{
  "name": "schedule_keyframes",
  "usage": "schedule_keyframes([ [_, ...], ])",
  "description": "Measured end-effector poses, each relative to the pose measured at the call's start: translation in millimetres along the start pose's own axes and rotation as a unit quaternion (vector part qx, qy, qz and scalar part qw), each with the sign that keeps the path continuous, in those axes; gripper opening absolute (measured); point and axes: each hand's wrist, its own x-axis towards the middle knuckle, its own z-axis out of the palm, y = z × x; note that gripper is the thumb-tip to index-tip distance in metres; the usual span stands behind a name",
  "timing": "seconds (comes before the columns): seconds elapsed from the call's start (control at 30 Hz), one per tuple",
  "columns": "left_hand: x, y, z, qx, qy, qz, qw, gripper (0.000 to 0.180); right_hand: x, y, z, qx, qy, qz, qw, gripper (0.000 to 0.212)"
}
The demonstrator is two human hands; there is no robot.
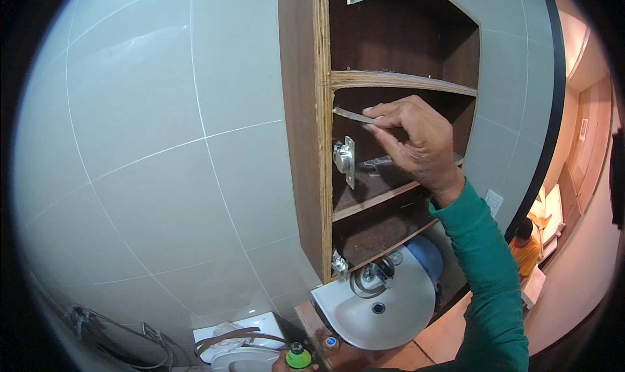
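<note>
In my right hand (pixel 416 137), thumb and fingers pinch a thin, flat, pale strip (pixel 353 115). The strip's far tip meets or nearly meets the front left edge of an open wooden cabinet (pixel 322 131), just below its upper shelf. Whether it is a blade or a stick I cannot tell. Down at the lower edge of the view, my left hand (pixel 280 364) is closed around a bottle with a lime-green top and a dark cap (pixel 298 356). Most of that hand and the bottle's lower part are cut off.
Metal hinges (pixel 345 161) stick out from the cabinet's left side. Below stands a white washbasin (pixel 384 320) with a dark faucet. A brown strip (pixel 228 336) lies across the white toilet (pixel 260 323). Beyond the doorway at right is a person in a yellow shirt (pixel 525 253).
</note>
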Motion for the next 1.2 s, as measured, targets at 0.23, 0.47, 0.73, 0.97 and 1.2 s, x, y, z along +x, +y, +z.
schedule_keyframes([
  [0.23,-9,12,1,0.030,0.005,-0.023,0.999,0.072,1,1,11,-0.002,0.011,0.006,1.000,0.020],
  [0.47,-2,-12,3,-0.033,0.016,-0.045,0.998,0.065,13,3,9,-0.029,0.052,-0.031,0.998,0.019],
  [0.73,3,-11,5,0.009,0.023,0.015,1.000,0.068,20,-10,-9,0.084,0.079,0.141,0.983,0.018],
  [0.97,4,-7,5,0.033,0.013,0.030,0.999,0.074,27,9,-14,0.150,-0.002,0.422,0.894,0.026],
  [1.2,2,-3,3,0.085,0.011,0.010,0.996,0.078,19,6,-30,-0.084,0.006,-0.052,0.995,0.019],
])
